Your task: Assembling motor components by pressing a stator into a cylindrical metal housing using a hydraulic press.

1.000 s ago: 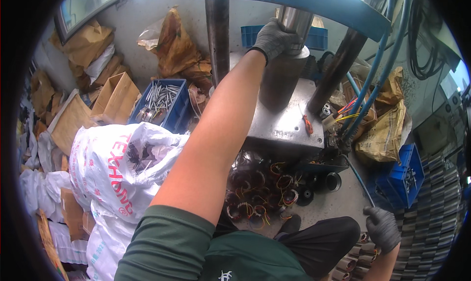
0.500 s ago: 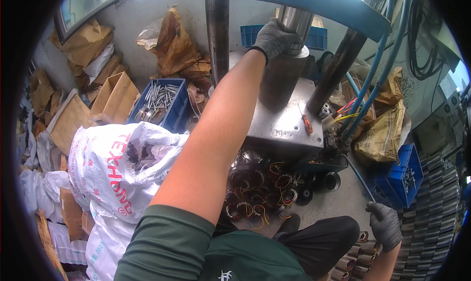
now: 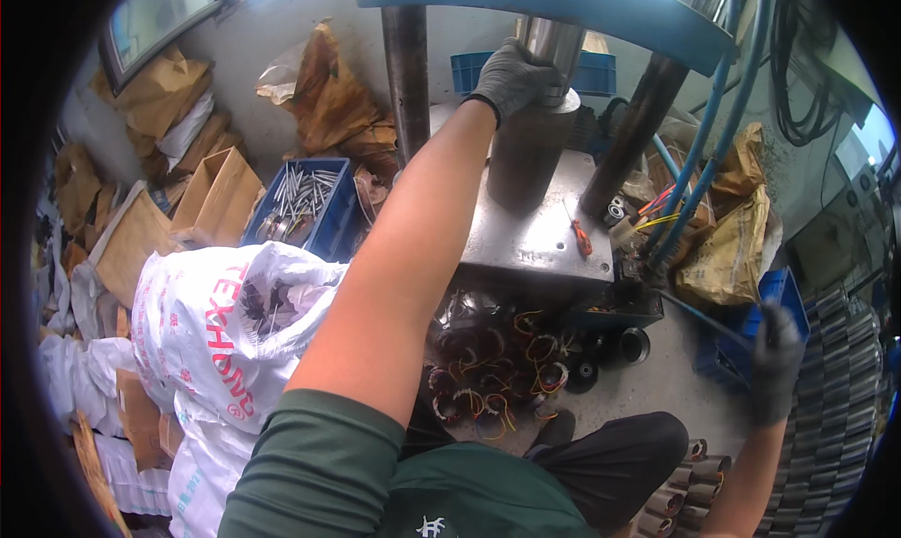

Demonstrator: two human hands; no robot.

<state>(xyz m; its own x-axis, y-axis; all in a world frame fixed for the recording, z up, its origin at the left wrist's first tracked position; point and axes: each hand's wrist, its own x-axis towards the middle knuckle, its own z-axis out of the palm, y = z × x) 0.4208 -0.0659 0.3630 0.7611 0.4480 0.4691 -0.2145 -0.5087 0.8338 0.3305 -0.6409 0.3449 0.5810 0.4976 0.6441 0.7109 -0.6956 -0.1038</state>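
Observation:
My left hand (image 3: 514, 78), in a grey glove, is closed around the lower part of a shiny metal cylinder (image 3: 554, 45) under the blue crossbeam of a press (image 3: 563, 3). That cylinder stands over a thicker dark metal cylinder (image 3: 528, 158) on the steel press bed (image 3: 516, 238). At the right, my gloved right hand (image 3: 778, 364) is smeared by motion, at the outer end of a thin blue lever (image 3: 706, 316). Its fingers look closed on the lever's end. An orange-handled screwdriver (image 3: 582, 238) lies on the bed.
Wound motor parts with coloured wires (image 3: 488, 378) lie below the bed. A white woven sack (image 3: 192, 322) and a blue crate of metal shafts (image 3: 305, 205) are at left. Stacked metal laminations (image 3: 826, 425) and another blue crate (image 3: 784, 294) flank my right hand. Blue hoses (image 3: 704, 172) hang at right.
My right hand has moved up and to the right, and the lever's outer end has swung with it. My left hand stays on the shiny cylinder; the whole view has shifted slightly.

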